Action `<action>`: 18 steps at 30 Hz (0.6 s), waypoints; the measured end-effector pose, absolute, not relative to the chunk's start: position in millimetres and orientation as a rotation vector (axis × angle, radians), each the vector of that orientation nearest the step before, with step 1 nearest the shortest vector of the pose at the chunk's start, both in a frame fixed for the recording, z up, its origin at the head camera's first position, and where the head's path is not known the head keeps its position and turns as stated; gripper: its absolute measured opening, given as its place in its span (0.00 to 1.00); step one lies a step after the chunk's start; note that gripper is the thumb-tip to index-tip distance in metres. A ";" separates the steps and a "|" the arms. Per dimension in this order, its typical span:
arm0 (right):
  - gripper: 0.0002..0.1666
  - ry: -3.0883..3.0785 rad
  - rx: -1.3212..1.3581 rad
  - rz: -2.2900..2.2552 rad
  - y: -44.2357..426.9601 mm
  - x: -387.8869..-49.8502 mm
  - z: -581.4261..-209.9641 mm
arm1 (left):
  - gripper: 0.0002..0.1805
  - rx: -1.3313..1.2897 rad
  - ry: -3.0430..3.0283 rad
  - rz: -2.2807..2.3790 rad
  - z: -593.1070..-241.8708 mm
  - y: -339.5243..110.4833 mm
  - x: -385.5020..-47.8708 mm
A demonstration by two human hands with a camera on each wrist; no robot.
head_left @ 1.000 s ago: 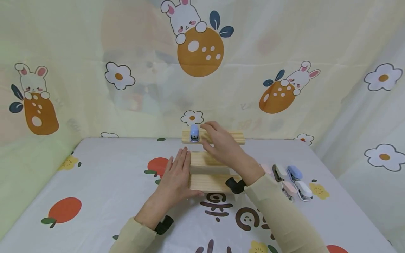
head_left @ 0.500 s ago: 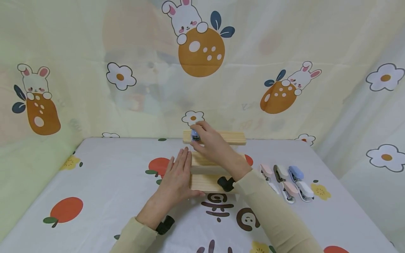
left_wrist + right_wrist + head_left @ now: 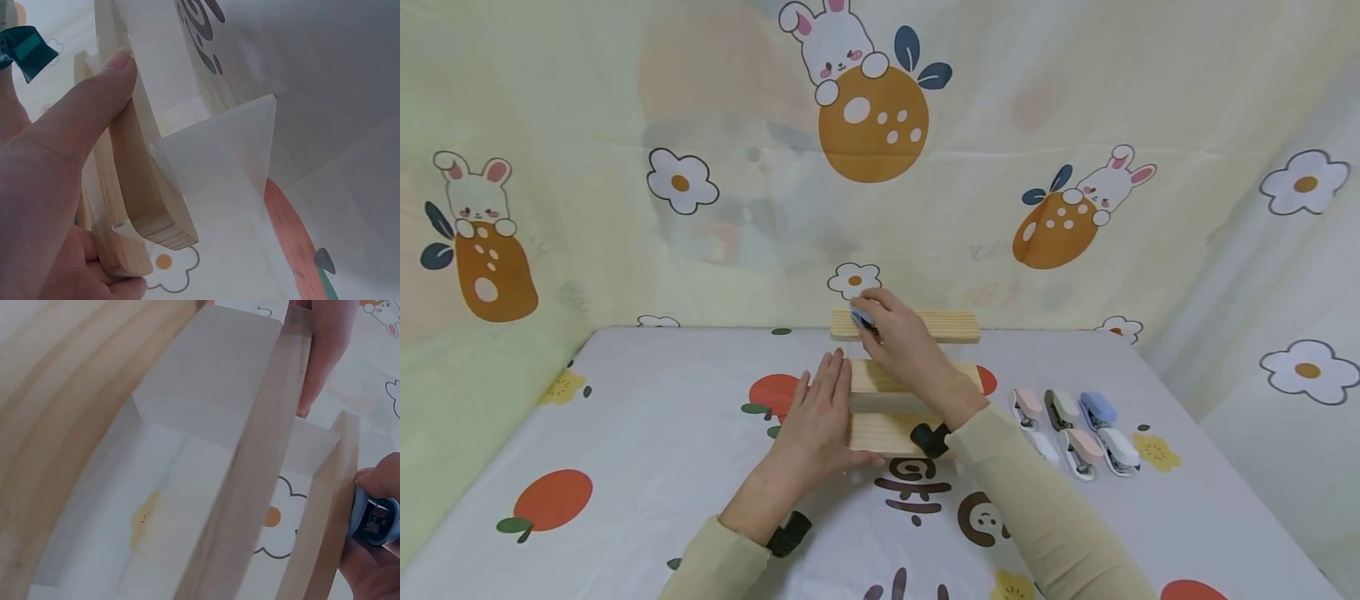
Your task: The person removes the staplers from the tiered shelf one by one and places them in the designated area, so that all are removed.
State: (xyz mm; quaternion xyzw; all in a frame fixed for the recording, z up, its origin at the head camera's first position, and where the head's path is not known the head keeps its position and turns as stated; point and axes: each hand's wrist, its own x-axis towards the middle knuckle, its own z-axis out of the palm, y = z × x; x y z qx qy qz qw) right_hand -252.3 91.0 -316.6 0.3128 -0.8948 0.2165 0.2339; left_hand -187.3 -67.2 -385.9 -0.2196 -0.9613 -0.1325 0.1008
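Observation:
A tiered rack of pale wooden boards and translucent white panels stands mid-table. My left hand rests along its left side, fingers straight, with the thumb on the front board in the left wrist view. At the left end of the rear board, my right hand pinches a small blue stapler between thumb and fingers. In the right wrist view, the stapler's dark open end shows right beside the board; its far side is hidden by the fingers.
Several mini staplers lie in two rows to the right of the rack, among them a blue one, a white one and a pink one. A printed cloth curtain hangs behind the table.
My right hand has moved left and taken hold of the blue stapler, which stood untouched on the rear board. The stapler now leans slightly. My left hand has stayed in place.

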 end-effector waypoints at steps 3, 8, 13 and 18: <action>0.23 -2.447 0.849 0.615 90.5 -252.3 -318.4 | 0.75 -0.645 -2.847 -0.388 -385.3 -67.8 -187.3; 0.22 -2.393 0.842 0.650 88.9 -252.0 -324.6 | 0.75 -0.638 -2.857 -0.368 -384.4 -68.7 -186.7; 0.21 -2.353 0.811 0.662 88.0 -252.4 -330.7 | 0.75 -0.636 -2.867 -0.381 -384.2 -68.0 -186.9; 0.21 -2.338 0.786 0.700 88.7 -252.2 -333.3 | 0.75 -0.637 -2.868 -0.390 -384.7 -66.8 -186.8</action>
